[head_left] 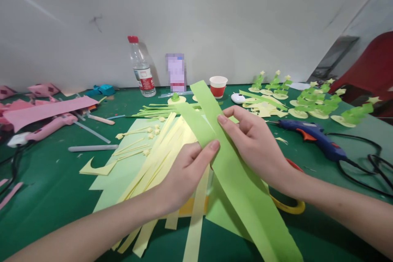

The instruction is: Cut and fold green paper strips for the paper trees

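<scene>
Both my hands are closed on light green paper [242, 180], two long overlapping strips or one folded sheet; I cannot tell which. My left hand [192, 168] pinches its left edge with the thumb on top. My right hand [253, 139] grips it a little higher on the right, thumb and fingers pressed together. The paper runs from the middle of the table down toward the lower right. Under my left hand lie many pale yellow paper strips [153, 176] on a pale green sheet [107, 184]. Part of a yellow scissors handle [291, 206] shows beneath my right wrist.
A blue glue gun [316, 133] with a black cord lies at right, a pink glue gun [52, 129] at left. Behind stand a water bottle [143, 71], a phone [176, 72] and a paper cup [218, 86]. Several small green paper plants [316, 100] stand at back right.
</scene>
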`<state>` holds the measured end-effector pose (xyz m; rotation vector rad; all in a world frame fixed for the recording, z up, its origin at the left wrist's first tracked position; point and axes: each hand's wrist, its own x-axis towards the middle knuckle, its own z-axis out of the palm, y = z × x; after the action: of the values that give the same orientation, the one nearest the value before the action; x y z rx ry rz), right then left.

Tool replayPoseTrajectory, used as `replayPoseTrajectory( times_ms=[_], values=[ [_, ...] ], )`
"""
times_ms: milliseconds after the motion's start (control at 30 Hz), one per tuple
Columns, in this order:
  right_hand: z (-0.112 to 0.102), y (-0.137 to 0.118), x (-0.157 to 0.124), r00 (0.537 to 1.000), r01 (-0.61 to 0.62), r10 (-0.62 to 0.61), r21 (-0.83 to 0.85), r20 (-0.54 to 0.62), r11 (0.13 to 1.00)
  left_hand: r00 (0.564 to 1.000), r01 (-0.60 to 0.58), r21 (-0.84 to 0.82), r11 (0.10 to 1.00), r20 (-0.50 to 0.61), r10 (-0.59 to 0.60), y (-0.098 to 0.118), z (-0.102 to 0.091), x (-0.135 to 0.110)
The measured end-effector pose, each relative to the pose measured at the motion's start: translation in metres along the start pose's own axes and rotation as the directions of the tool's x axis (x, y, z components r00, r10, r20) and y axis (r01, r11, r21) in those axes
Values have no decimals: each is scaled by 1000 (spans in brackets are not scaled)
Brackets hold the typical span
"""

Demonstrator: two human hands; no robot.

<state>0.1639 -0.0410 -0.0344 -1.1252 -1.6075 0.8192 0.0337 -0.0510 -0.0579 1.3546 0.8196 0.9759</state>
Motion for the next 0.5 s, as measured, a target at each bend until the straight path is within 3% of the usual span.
replayPoseTrajectory(
  times_ms=[200,367,500],
  values=[
    [8,4,-10,994,-72,80,102,-69,992,1000,14,-231,973,-4,-15,-5,6,-5],
    [8,2,-7,981,-55,73,104,-178,993,998,-43,-218,975,-52,32,-8,8,-5],
    [4,-1,-3,991,-97,110,155,-80,983,993,-57,-163,985,-111,39,-8,3,0]
  ],
)
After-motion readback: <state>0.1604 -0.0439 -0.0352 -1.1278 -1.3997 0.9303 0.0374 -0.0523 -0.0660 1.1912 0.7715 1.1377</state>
